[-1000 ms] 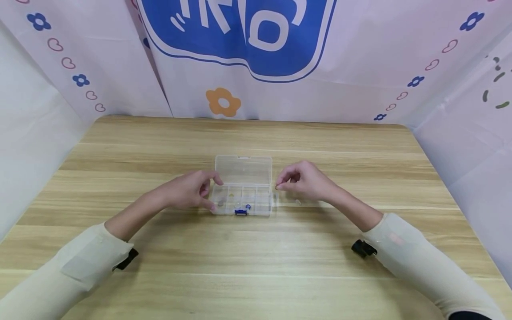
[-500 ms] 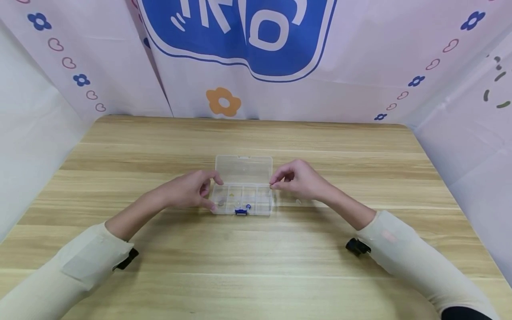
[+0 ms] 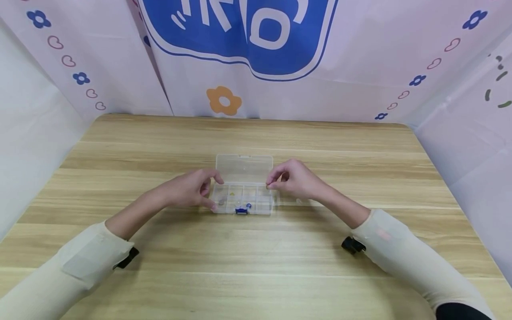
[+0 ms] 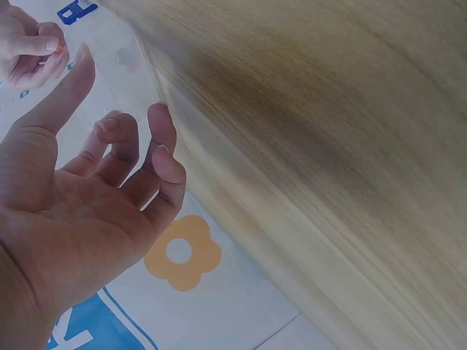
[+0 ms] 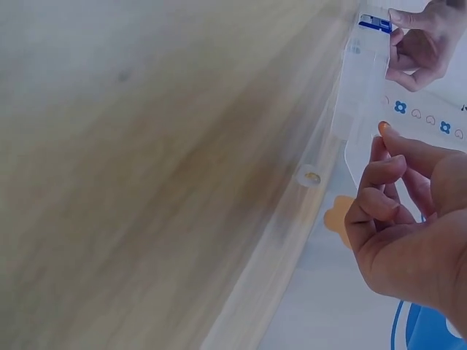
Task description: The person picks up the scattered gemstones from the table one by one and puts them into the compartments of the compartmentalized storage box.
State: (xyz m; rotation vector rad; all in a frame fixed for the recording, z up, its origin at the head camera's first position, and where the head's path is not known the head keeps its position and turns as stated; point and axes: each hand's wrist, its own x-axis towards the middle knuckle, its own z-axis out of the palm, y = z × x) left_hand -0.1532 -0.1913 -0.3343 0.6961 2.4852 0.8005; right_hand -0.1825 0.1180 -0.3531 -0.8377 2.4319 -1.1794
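A clear plastic compartment box point(image 3: 262, 205) stands on the table with its lid point(image 3: 244, 169) raised at the back. My left hand point(image 3: 191, 189) spans its left end, thumb at the front corner and index finger at the rear one. At the right end, my right hand point(image 3: 295, 180) pinches a small orange bead-like piece point(image 5: 384, 127) between thumb and index finger, over the rear right compartment. Inside the box lie a blue bead point(image 3: 248, 206), a small yellow piece point(image 3: 232, 194) and a greyish piece point(image 3: 222, 202). A blue latch point(image 3: 241, 211) sits at the box's front.
On the wooden table point(image 3: 256, 253), a small clear round piece point(image 5: 310, 176) with a yellowish middle lies right of the box, under the right hand. A printed cloth point(image 3: 340, 80) hangs behind the table, with white cloth at both sides.
My right hand has moved left from beside the box to over its right end, still pinching the orange piece. The left hand and the box have stayed in place.
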